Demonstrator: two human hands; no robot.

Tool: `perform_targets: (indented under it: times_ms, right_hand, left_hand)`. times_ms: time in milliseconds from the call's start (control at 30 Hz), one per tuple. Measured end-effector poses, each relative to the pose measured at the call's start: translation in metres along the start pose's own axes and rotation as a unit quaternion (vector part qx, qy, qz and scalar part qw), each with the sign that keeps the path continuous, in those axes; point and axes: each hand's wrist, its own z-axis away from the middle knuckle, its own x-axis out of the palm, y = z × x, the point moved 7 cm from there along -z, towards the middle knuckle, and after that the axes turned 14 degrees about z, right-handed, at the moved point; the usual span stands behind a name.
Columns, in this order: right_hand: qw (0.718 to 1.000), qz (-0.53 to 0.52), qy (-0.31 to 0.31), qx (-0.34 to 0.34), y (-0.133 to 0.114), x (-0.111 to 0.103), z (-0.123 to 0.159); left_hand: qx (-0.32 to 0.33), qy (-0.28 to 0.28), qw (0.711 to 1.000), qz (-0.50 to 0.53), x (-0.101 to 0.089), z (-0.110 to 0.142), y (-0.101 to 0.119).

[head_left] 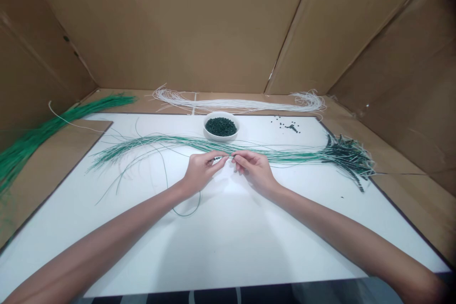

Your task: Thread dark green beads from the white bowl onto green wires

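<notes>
My left hand (201,171) is closed in a pinch on a thin green string (185,215), with a few dark beads (216,157) showing at its fingers. The string's slack loops down below this hand. Close to its right, my right hand (252,167) pinches a tiny dark bead (233,156) between thumb and finger; its hole is too small to make out. Just beyond both hands stretches a bundle of green strings (292,156), its right end thick with dark beaded lengths (347,154). Behind the bundle stands a white bowl (221,138) of dark green beads (221,126).
Loose dark beads (292,128) lie scattered right of the bowl on the white board (228,247). White strings (242,104) stretch along the back, and a bright green bundle (64,121) lies at the left. Cardboard walls (178,23) enclose the back and sides.
</notes>
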Motion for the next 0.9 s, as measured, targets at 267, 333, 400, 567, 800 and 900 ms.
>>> perform_targets:
  times_ms: [267,333,400,567,800,900]
  right_hand:
    - [1.0,0.003,0.001,-0.005,-0.0008,-0.0006,0.0003]
    - [1.0,0.002,0.0,-0.006,0.0002,-0.0009,-0.0001]
    - [1.0,0.004,0.001,-0.006,0.0012,-0.0012,-0.0004]
    - [1.0,0.01,0.007,-0.002,0.001,-0.001,-0.0001]
    - [1.0,0.023,0.019,0.011,0.0015,-0.0028,0.0011]
    - [1.0,0.021,0.014,0.012,0.0032,-0.0026,0.0005]
  left_hand:
    - [0.022,-0.002,1.0,0.004,0.0,-0.0009,0.0011]
    - [0.032,-0.003,0.999,0.006,0.0,-0.001,0.0014]
    - [0.037,-0.003,0.999,0.005,0.0,-0.001,0.0013]
    - [0.039,0.005,0.999,-0.003,-0.001,-0.0009,0.0018]
    - [0.043,0.007,0.999,-0.016,-0.0002,0.0,0.0024]
    - [0.058,0.007,0.998,-0.025,0.0004,0.0007,0.0031]
